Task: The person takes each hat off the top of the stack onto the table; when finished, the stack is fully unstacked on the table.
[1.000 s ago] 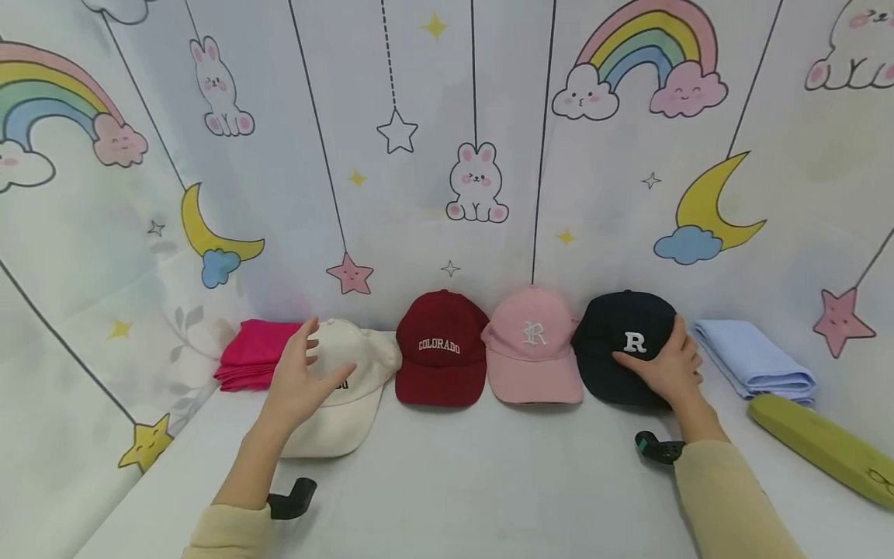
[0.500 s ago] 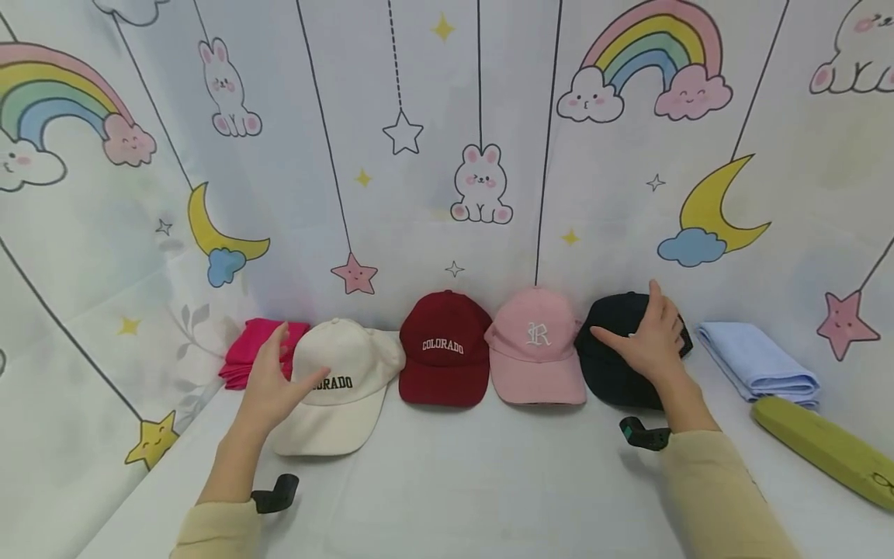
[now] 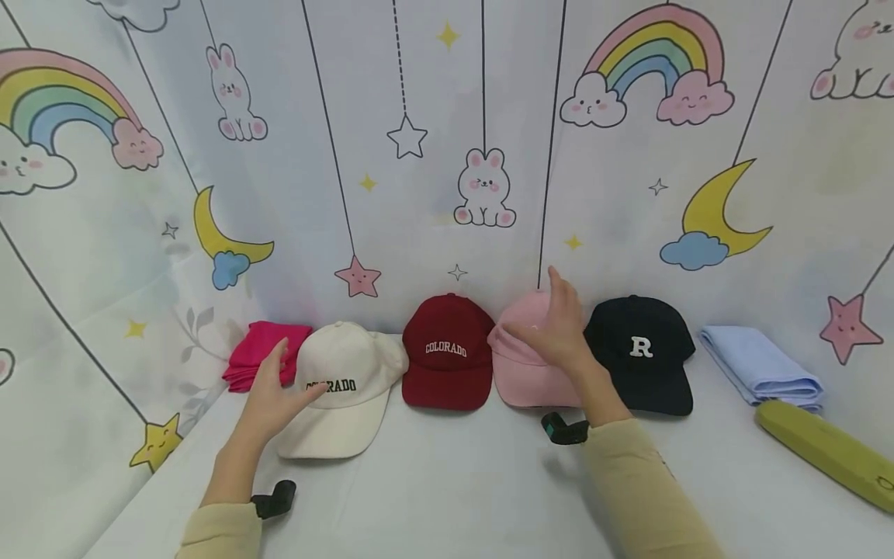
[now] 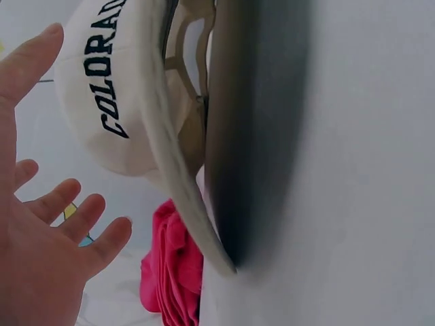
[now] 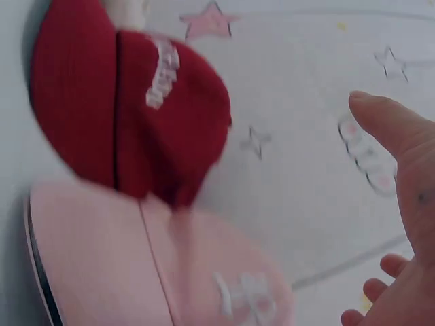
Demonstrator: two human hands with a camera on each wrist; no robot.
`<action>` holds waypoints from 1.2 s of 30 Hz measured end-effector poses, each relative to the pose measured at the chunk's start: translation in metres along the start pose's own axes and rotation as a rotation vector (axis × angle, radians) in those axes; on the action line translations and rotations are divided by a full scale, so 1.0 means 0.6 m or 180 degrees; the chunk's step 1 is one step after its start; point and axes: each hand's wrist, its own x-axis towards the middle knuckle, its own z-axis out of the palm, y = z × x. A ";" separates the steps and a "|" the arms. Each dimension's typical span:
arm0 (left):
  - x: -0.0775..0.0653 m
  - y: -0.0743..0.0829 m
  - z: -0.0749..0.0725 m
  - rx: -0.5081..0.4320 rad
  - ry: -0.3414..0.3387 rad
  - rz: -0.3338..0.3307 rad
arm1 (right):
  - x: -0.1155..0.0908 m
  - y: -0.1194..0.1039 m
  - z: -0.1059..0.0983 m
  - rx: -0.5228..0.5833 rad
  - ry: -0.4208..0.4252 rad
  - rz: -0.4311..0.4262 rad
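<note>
Four caps would be a count, so I name each: a cream cap point(image 3: 342, 423) lettered COLORADO stands leftmost, then a dark red cap point(image 3: 447, 380), a pink cap point(image 3: 524, 382) and a black cap point(image 3: 642, 326) with a white R. My left hand point(image 3: 268, 400), fingers spread, is in front of the cream cap's left side; the left wrist view shows a gap between thumb and cap. My right hand point(image 3: 562, 334) hovers before the pink cap with thumb and fingers apart, holding nothing, and covers part of its crown in the head view.
A folded bright pink cloth point(image 3: 261, 349) lies at the left behind the cream cap. Folded light blue cloth point(image 3: 757, 365) and a long green case point(image 3: 824, 454) lie at the right. A patterned backdrop point(image 3: 419, 194) rises directly behind the row on the white table point(image 3: 433, 489).
My right hand has left the black cap and moved left to the pink cap. My left hand has shifted slightly left, uncovering more of the cream cap's lettering.
</note>
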 end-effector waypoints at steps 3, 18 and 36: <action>-0.002 -0.007 -0.001 -0.0062 -0.0073 -0.0062 | -0.003 -0.040 0.037 0.0146 -0.0115 -0.0091; -0.011 -0.036 -0.012 -0.0184 -0.0318 -0.0184 | -0.029 -0.184 0.213 0.0782 -0.0589 -0.0307; -0.019 -0.052 -0.020 0.0110 -0.0627 -0.0383 | -0.084 -0.203 0.325 0.0419 -0.1080 -0.0031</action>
